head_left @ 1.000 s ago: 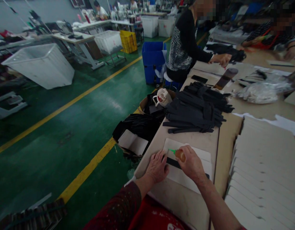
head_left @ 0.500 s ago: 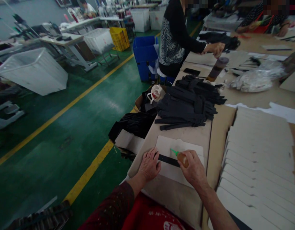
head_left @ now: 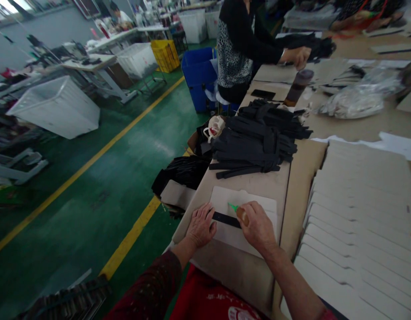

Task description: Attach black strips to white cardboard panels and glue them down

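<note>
My right hand point(head_left: 259, 229) is closed around a small bottle point(head_left: 243, 216) of amber liquid with a green nozzle, which looks like a glue bottle. The bottle is tilted and its nozzle points left, just above a pale card sheet point(head_left: 247, 197). Across that sheet runs a narrow black strip point(head_left: 227, 220). At the strip's left end lies my left hand point(head_left: 201, 226), fingers stretched out and resting on the strip and sheet. Part of the strip's right end is hidden behind my right hand.
Bundled black strips point(head_left: 252, 146) lie beyond the sheet. Overlapping pale cards point(head_left: 359, 213) spread along the right. A larger bottle of dark liquid point(head_left: 299, 87) stands near a co-worker point(head_left: 239, 49). Boxes of black material point(head_left: 182, 173) sit left of the table edge.
The view has shifted slightly, so the table items appear further left. My hands keep nearly the same pose over the sheet. The co-worker's hand has moved a little, and more of their arms shows.
</note>
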`<state>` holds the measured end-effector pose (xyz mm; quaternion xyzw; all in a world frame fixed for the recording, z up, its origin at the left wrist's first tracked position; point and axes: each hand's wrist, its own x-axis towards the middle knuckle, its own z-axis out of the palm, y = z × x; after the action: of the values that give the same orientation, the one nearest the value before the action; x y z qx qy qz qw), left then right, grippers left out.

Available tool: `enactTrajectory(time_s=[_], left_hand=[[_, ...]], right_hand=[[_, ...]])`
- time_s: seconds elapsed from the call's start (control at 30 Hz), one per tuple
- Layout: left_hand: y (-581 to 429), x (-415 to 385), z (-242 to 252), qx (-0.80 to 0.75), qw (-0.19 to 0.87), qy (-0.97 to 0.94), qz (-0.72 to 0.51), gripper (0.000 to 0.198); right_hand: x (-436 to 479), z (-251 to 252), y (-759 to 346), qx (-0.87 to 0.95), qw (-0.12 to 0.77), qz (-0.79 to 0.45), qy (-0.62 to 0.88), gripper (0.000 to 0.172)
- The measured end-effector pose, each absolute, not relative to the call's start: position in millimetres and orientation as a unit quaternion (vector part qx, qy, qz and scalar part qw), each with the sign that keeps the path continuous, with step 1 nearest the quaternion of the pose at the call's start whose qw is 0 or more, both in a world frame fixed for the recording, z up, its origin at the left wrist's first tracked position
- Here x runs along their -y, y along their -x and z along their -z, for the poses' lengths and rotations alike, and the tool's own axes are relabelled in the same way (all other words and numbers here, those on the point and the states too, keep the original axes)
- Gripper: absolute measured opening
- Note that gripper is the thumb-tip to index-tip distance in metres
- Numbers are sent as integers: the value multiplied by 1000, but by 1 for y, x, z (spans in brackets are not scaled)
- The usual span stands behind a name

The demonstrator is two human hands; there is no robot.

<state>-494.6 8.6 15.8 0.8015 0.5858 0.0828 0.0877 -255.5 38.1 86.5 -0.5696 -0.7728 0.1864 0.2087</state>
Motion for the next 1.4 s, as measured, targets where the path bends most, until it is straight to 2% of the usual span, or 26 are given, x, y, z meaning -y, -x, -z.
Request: enactTrajectory(time_s=[0.27,0.43,0.63,0.83,0.97,1.17,1.4], left_hand=[[494,-9,-15,-585,82,-803,-79,50],[493,-9,-18,-589,83,-799,-83,49],[495,-9,-18,-582,89,-803,-86,50],[497,-8,-17,-581,99,-802,-96,49],[498,-8,-14,-577,117,-800,-112,50],[500,-7,-11,-573,127,-798,-136,51],[502,-8,-7,-563,131,-803,-144,50]], right_hand=[[-38,-102,241,781,158,-208,567,22],[-36,-107,244,793,106,-170,575,25],[-39,-107,243,799,85,-163,573,26],[-28,-96,256,786,140,-150,583,52],[-17,-91,265,751,153,-135,627,48],[-12,-100,276,748,104,-103,647,49],[-15,-114,287,725,80,-114,675,34]])
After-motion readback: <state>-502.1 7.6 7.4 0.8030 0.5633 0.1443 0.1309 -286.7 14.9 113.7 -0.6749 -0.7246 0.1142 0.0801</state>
